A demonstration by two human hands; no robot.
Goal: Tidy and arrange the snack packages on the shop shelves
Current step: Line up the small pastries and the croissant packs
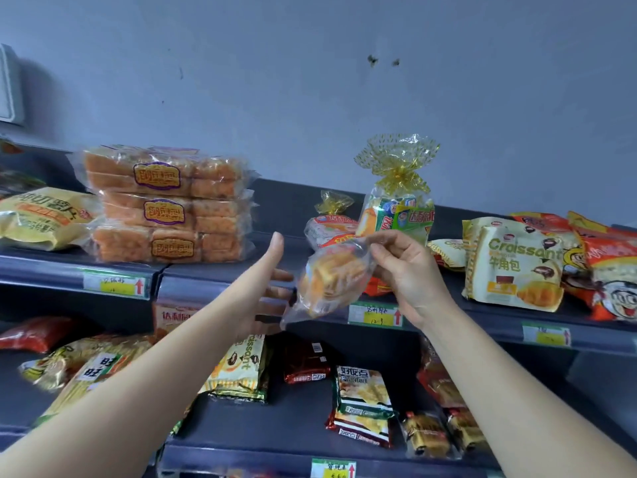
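My right hand (410,274) pinches the top edge of a clear bag of orange-brown pastries (331,277), which hangs in front of the top shelf's edge (206,284). Just left of the bag, my left hand (272,288) is held flat with straight fingers and the thumb up; its fingertips reach the bag's left side. On the top shelf behind stand two gold-ribboned cellophane bags (396,201) of small packets. A stack of three clear bread packs (165,208) lies to the left.
Croissant bags (510,263) and red-orange snack bags (606,267) crowd the top shelf's right end. A yellow chip bag (38,219) lies at far left. The lower shelf (293,422) carries several mixed packets. Price tags (375,313) line the shelf edges.
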